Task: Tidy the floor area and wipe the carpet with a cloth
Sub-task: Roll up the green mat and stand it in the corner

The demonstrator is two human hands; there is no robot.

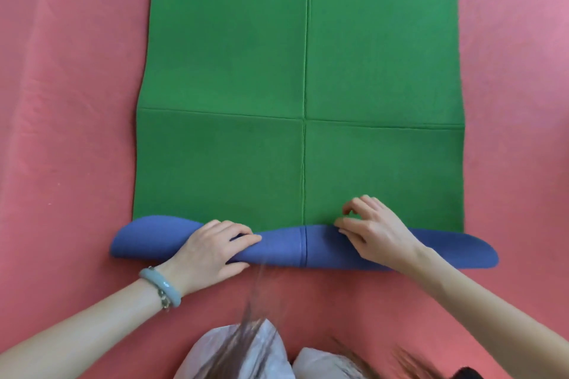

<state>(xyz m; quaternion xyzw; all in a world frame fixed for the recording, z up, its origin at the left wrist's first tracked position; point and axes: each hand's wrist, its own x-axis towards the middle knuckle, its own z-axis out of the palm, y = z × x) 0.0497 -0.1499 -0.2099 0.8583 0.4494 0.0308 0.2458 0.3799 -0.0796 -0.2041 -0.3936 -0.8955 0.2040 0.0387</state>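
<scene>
A green mat (234,71) with crease lines lies flat on the pink-red carpet (67,101). Its near end is rolled over, showing a blue underside as a low roll (283,251) across the mat's width. My left hand (212,251), with a pale green bangle on the wrist, wraps over the left part of the roll. My right hand (372,229) presses on the roll right of the centre crease, fingers bent with the tips at the roll's far edge. No cloth is in view.
Pink-red carpet surrounds the mat on the left, right and near side, with faint wrinkles at the left. My knees in pale fabric (240,354) and loose strands of hair (258,301) show at the bottom edge.
</scene>
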